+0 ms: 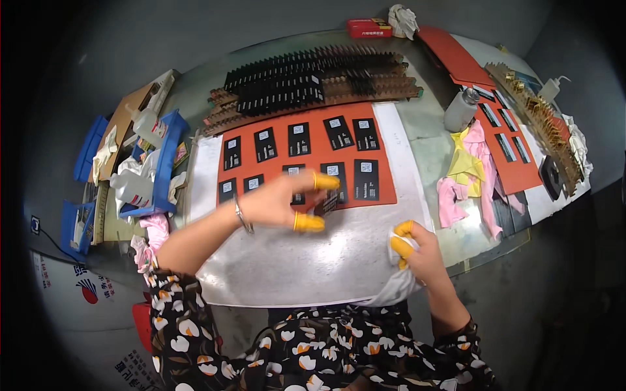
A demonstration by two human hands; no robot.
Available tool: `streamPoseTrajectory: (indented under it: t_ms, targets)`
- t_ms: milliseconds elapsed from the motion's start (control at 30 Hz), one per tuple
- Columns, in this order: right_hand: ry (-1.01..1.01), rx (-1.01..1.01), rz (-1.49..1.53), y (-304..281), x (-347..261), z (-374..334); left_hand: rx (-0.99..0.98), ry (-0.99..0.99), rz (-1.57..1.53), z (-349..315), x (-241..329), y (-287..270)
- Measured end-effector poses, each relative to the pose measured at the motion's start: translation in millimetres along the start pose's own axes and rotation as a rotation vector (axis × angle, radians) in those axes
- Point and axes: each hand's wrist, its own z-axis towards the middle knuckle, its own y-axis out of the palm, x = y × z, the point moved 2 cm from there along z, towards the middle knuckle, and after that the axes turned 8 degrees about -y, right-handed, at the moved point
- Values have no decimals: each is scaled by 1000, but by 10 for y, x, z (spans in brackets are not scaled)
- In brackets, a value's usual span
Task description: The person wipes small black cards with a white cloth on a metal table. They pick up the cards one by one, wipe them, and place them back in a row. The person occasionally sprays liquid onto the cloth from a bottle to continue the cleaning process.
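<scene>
My left hand [277, 201], with yellow finger cots, reaches over the front row of black flat cards. Between its thumb and fingers is a small dark card [327, 204], tilted and partly blurred. Just beyond the fingertips lies a black card with a white label [332, 171]. To the right, my right hand [417, 251], also in yellow finger cots, grips a white cloth [399, 285] that hangs down over the table's near edge. Two rows of such cards, including one at the right end [366, 181], rest on an orange mat [313, 153].
Behind the mat stand notched racks [378, 88] filled with black cards. Blue bins [171, 146] with bottles are at left. On the right are a pump bottle [462, 109], pink and yellow cloths [464, 173], another orange mat [525, 171] with cards, and a rack of gold-coloured parts [535, 101].
</scene>
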Motion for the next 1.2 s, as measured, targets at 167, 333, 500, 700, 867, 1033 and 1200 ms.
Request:
streamPoseTrajectory:
  t_ms: [167, 333, 500, 700, 867, 1033, 1200]
  targets:
    - [35, 150, 52, -588, 44, -85, 293, 97, 874, 1135, 409, -702]
    - [10, 132, 24, -875, 17, 61, 309, 103, 1234, 2286, 311, -1153]
    - [18, 163, 109, -1021, 313, 69, 61, -31, 1228, 2907, 192, -1180]
    - [18, 111, 77, -1070, 269, 85, -102, -73, 1144, 3041, 113, -1194]
    - [-54, 127, 16, -1108, 311, 66, -150, -85, 1125, 3099, 147, -1136]
    - [-7, 147, 64, -1108, 310, 46, -146, -105, 1072, 3124, 133, -1169]
    - [12, 179, 108, -1097, 338, 19, 14, 59, 1057, 3022, 134, -1182]
